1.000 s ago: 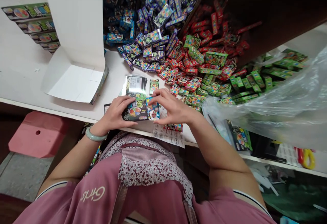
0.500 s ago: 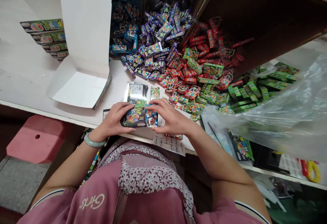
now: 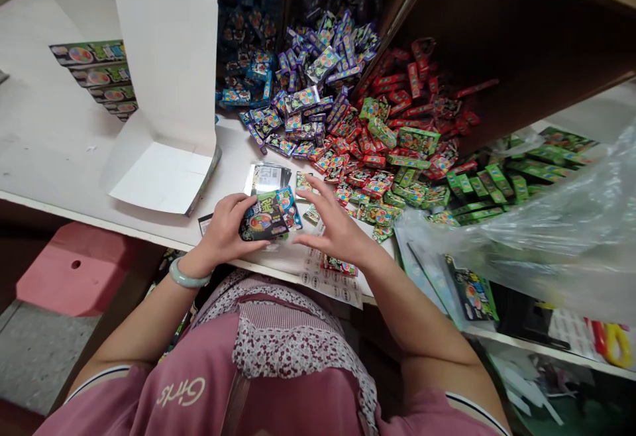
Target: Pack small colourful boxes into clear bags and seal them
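At the edge of the white table [image 3: 59,151], my left hand [image 3: 226,227] is gripping a dark printed pouch [image 3: 263,218] with a small blue packet [image 3: 288,199] lying against its right side; my right hand [image 3: 334,224] is hovering just beside them, fingers spread and holding nothing; a heap of purple, red and green packets [image 3: 368,131] is spilling across the table beyond; a folded white carton [image 3: 163,91] is standing to the left; a clear plastic bag [image 3: 556,230] is lying to the right.
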Motion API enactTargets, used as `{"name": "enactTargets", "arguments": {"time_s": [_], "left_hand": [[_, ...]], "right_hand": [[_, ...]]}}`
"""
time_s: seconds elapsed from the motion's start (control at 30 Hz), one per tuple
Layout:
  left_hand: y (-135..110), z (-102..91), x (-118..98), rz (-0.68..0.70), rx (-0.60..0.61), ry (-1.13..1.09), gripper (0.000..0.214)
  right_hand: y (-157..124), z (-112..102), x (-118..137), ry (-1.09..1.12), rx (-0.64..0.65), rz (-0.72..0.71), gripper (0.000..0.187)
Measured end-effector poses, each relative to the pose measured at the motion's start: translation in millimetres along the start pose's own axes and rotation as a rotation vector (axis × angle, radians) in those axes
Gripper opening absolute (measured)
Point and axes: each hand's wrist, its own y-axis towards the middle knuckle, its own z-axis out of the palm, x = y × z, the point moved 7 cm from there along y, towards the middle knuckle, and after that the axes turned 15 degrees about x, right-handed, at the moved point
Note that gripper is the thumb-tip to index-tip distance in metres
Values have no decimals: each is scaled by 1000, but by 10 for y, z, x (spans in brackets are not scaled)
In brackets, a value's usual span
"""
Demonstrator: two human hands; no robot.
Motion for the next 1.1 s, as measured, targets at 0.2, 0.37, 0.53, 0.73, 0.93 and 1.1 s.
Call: {"name": "enactTargets", "arguments": {"time_s": [0.2, 0.37, 0.53, 0.73, 0.93, 1.1], "left_hand": [[146, -12, -122, -67, -140, -13, 90], [273, -106, -158, -85, -117, -340, 59], [202, 17, -63, -114, -198, -596, 55], [54, 217, 5, -119, -182, -660, 68], [83, 136, 8, -47, -57, -678, 66], [217, -2, 33, 40, 48, -736, 49]], "right_hand": [[100, 119, 32, 261, -205, 81, 55], [169, -260, 167, 118, -319, 26, 38], [241, -301, 248, 18, -290, -26, 32], [291, -133, 253, -12, -273, 9, 26], [265, -169, 340, -14, -234, -17, 24], [283, -159, 328, -31, -252, -53, 22]]}}
